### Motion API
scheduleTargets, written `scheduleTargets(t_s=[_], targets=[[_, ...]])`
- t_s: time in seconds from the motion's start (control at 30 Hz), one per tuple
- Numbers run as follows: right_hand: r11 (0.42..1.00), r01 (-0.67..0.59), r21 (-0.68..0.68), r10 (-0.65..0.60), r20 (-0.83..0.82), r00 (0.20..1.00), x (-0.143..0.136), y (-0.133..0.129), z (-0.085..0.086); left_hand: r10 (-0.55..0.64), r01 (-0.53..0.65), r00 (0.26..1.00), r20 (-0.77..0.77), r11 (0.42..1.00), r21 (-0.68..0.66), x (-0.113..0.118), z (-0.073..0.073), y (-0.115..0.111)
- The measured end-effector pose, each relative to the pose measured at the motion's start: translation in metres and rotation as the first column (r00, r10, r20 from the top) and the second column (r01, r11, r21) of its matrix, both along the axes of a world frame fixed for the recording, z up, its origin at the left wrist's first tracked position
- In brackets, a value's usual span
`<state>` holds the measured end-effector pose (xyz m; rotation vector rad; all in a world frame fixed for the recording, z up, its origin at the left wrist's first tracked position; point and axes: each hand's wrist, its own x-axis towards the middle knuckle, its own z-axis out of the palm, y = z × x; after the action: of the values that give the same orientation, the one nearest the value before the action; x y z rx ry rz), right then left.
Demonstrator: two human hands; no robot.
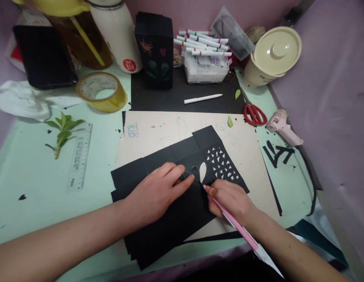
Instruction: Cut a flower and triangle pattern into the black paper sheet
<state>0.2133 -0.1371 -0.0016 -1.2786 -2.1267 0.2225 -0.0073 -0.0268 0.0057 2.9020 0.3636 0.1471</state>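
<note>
So your black cardstock sheet [176,227] is lying at a slant on the pale board [258,180], right in front of you, with a leaf-shaped cutout [202,172] and a patch of small cut-out shapes [222,163] toward its right end. I'd guess it handles light and fairly stiff, easy to skid around or crease, and probably most fragile in the thin bridges between those little holes, so press on the solid areas and lift it by the plain outer edges. Your left hand [156,188] is laid over it, fingers close together and thumb out, holding nothing, just pinning it. Your right hand [231,199] has a pink craft knife [234,223] pinched like a pen, tip just below the leaf hole. Honestly the main obstacle is your own left thumb, pretty near that blade, and those fingers cover part of the drawn lines. The white pen [203,99], red-handled scissors [254,113], pink glue gun [283,127] and clear ruler [80,156] all sit clear of the sheet, so no clutter blocking you there.
</note>
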Motion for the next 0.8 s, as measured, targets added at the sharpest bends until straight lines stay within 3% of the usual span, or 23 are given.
scheduleTargets(t_s=[0.43,0.8], targets=[[0.999,0.002,-0.050,-0.002,-0.010,1.000,-0.0051,0.0064,-0.0029,0.005,-0.005,1.000,0.010,1.000,-0.008,-0.0015,-0.0029,-0.0007],[0.997,0.066,0.045,-0.066,-0.011,0.998,-0.0049,0.0006,-0.0014,0.018,-0.018,1.000,-0.008,1.000,0.016,-0.0007,-0.0029,-0.0001]])
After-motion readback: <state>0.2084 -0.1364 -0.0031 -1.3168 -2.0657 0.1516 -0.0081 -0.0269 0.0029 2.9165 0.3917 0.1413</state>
